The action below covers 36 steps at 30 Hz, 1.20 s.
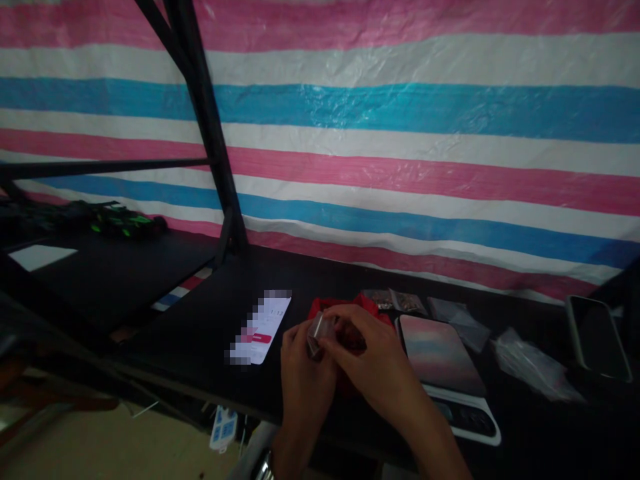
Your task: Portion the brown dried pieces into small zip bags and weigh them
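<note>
Between my two hands is a small clear plastic bag [323, 328] with something dark low inside it. My left hand [306, 363] is closed around the bag's lower part. The thumb and fingers of my right hand [367, 343] pinch its upper edge. Behind and beneath them lies a red bag [367, 305], mostly covered by my hands; its contents are hard to make out. Just right of my right hand sits a kitchen scale [443, 353] with a shiny plate. Small filled plastic bags [400, 300] lie behind the scale.
A lit phone [263, 330] lies left of my hands on the black shelf [200, 333]. Clear plastic bags [533, 363] and a dark-screened phone [597, 337] lie at the right. Black metal posts [207, 127] rise at the left, near green-and-black toy cars [125, 220]. Striped sheeting hangs behind.
</note>
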{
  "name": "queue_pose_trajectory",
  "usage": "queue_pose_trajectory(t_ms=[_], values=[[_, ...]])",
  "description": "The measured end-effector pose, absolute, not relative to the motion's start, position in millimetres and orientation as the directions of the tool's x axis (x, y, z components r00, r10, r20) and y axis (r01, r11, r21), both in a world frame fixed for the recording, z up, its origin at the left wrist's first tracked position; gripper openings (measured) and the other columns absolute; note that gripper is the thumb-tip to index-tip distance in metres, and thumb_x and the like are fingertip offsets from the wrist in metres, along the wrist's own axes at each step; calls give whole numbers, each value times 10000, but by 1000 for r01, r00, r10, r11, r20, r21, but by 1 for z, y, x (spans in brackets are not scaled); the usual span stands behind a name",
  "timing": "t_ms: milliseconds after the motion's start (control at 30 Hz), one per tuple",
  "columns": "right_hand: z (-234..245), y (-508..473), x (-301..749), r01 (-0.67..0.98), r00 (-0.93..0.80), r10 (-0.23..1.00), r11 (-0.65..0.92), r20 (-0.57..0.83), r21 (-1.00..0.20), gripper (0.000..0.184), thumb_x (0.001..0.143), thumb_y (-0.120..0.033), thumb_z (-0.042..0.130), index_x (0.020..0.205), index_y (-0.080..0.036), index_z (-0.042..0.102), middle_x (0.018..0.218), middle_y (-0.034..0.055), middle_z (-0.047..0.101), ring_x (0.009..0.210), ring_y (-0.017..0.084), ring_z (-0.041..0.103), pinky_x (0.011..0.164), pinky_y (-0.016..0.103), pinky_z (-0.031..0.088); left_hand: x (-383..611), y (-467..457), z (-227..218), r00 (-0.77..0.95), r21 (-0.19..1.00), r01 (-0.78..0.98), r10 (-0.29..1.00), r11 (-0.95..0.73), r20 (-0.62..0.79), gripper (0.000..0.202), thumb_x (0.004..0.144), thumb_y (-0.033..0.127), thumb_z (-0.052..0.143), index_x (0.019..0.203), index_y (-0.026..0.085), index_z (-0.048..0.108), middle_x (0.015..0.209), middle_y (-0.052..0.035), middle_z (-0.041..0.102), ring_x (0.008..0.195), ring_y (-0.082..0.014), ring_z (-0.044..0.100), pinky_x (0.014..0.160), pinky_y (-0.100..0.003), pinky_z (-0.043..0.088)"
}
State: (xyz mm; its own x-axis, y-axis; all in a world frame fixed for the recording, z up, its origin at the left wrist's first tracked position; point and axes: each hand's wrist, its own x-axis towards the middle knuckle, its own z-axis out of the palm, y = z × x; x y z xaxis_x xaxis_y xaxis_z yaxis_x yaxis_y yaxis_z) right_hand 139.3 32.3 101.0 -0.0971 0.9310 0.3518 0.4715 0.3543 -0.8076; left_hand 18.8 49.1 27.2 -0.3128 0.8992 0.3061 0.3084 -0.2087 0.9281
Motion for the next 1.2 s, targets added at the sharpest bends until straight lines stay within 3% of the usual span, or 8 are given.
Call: queue_pose_trajectory(t_ms=[200,367,467,667,800,1000,1133,1200], values=[[100,43,145,507,100,888,343,449,-791,252,915,-268,757,1166,-290,743,1121,20,786,1001,213,734,932,336,554,18,50,27,-342,972,172,916,-158,210,351,876,519,673,1020,203,727,1025,-95,703,884,-266,737,810,-451,637],[75,65,155,722,126,957,92,262,-686,185,920,-206,716,1102,-228,736,1105,83,798,1034,281,742,924,399,535,13,51,29,-351,977,133,913,-168,205,330,907,505,668,999,193,725,965,-86,753,866,-241,746,764,-371,632],[61,73,149,743,143,969,29,201,-669,168,940,-201,694,1102,-221,731,1117,90,798,1016,270,752,891,374,538,9,52,34,-360,978,124,911,-169,203,243,855,430,683,943,206,713,886,-58,765,788,-230,738,701,-346,622],[63,76,136,580,136,986,-3,92,-815,231,897,-184,726,1124,-225,704,1013,52,813,938,224,777,830,324,553,4,54,41,-357,980,64,913,-186,196,196,747,355,690,887,217,692,830,-35,760,773,-232,743,727,-353,627],[63,78,150,448,208,977,-45,55,-893,216,870,-261,743,1077,-219,696,876,37,803,826,228,781,741,323,559,2,55,32,-352,979,87,914,-186,204,222,782,374,692,935,212,693,874,-49,754,807,-240,741,756,-376,623],[69,77,170,130,224,974,0,29,-992,401,734,-395,812,1062,-208,677,862,51,811,811,248,781,699,330,568,3,54,17,-220,944,232,933,-234,285,240,871,413,672,988,209,721,965,-75,696,878,-250,714,821,-416,602],[90,64,158,6,146,987,73,73,-997,456,721,-435,833,1079,-217,654,915,44,814,841,228,775,734,326,586,7,52,20,-205,924,283,925,-258,321,234,894,433,670,971,221,734,948,-62,655,850,-240,694,768,-390,590],[98,57,148,34,86,986,142,145,-989,409,760,-403,819,1095,-229,662,966,34,812,836,207,757,748,325,587,9,51,22,-201,928,269,927,-259,317,238,901,444,665,953,222,731,932,-57,650,827,-235,688,745,-382,586]])
